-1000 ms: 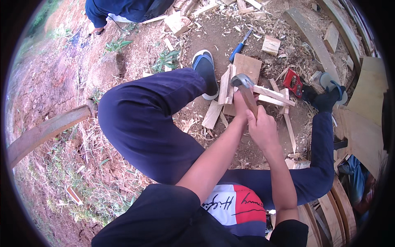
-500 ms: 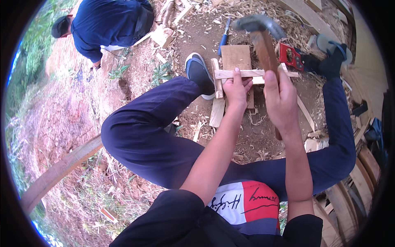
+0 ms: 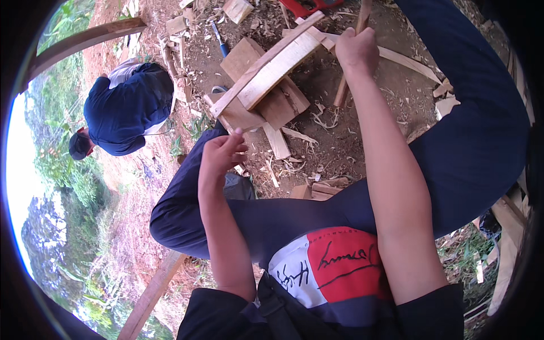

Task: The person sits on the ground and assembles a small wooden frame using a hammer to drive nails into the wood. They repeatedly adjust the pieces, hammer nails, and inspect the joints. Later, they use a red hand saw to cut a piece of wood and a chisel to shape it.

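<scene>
Both hands [image 3: 357,48] have parted; left [image 3: 221,153] released the plank [image 3: 272,68].

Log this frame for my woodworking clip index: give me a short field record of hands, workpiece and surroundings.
Setting: outdoors, dirt ground strewn with wood chips
Right hand: gripping a wooden handle; head hidden
Left hand: loosely curled, empty, near wooden strips
Workpiece: nailed strips lying on a wood block
Nearby: another person crouching, upper left
</scene>
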Demonstrator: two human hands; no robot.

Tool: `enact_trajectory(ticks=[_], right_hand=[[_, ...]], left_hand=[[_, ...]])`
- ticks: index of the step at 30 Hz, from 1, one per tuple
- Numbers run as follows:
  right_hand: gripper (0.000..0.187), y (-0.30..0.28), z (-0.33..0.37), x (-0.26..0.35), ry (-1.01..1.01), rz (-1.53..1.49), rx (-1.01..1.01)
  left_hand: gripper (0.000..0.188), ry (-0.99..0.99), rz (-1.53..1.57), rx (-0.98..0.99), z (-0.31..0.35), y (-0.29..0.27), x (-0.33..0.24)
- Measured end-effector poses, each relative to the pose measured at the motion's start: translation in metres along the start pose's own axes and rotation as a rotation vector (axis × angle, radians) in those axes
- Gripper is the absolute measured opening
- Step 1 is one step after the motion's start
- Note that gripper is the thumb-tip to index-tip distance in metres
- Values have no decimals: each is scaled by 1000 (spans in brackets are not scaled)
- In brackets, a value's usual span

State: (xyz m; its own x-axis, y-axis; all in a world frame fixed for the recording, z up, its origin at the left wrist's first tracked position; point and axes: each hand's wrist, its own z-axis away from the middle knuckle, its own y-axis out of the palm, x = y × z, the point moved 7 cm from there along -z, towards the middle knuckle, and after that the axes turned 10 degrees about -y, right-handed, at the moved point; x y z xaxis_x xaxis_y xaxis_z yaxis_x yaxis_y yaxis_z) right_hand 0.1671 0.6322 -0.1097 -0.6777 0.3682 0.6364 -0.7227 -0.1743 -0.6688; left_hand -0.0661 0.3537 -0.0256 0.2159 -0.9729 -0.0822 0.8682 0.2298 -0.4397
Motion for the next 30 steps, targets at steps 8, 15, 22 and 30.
enact_trajectory(ticks=[8, 15, 22, 30], right_hand=[[44, 10, 5, -43, 254, -18, 183], [56, 15, 6, -42, 303, -98, 288], [56, 4, 21, 9, -328, 375, -117], [63, 59, 73, 47, -942, 330, 139]], left_hand=[[46, 105, 59, -389, -16, -54, -50], [56, 683, -482, -737, -38, -34, -93], [36, 779, -710, -292, -46, 18, -119], [20, 525, 2, 116, -84, -45, -78]])
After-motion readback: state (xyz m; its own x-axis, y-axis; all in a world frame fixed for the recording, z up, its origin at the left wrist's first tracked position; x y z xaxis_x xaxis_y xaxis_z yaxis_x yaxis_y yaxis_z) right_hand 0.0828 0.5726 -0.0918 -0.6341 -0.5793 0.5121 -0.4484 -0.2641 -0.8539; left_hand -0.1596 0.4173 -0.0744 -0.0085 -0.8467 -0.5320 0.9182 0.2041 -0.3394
